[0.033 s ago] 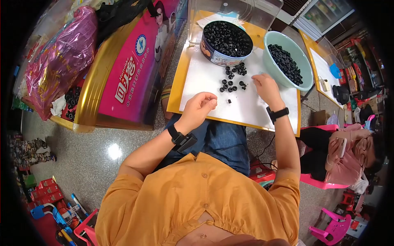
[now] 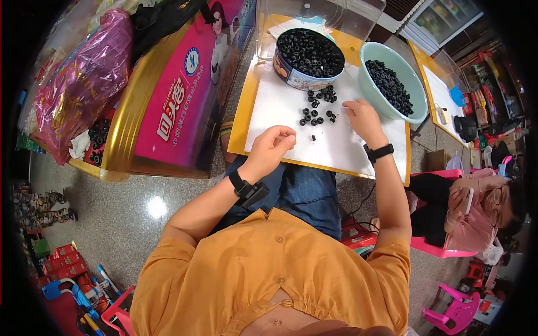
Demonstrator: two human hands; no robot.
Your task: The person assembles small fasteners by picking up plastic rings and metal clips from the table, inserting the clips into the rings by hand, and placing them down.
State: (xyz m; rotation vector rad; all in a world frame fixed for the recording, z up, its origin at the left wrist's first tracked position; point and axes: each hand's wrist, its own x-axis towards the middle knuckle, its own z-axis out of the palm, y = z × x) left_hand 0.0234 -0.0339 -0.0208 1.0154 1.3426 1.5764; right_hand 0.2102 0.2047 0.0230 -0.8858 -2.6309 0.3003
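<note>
My left hand (image 2: 270,149) hovers over the near edge of the white board (image 2: 274,106), fingers curled and thumb pressed to the fingertips; whatever they may hold is hidden. My right hand (image 2: 361,117) is beside the loose black rings (image 2: 314,113), its index finger and thumb a little apart with nothing visible between them. Between the hands lies one small black piece (image 2: 313,138). More black ring-shaped parts cluster (image 2: 323,96) in front of a round tin (image 2: 305,82), which is filled with similar parts.
A pale green basin (image 2: 420,106) of black rings stands at the right. Behind the tin is a clear plastic box (image 2: 358,14). A pink and gold counter (image 2: 168,112) flanks the left side. To the right, a person in pink (image 2: 476,213) sits holding a phone.
My right hand has shifted very slightly to the left. My left hand and the black parts look the same.
</note>
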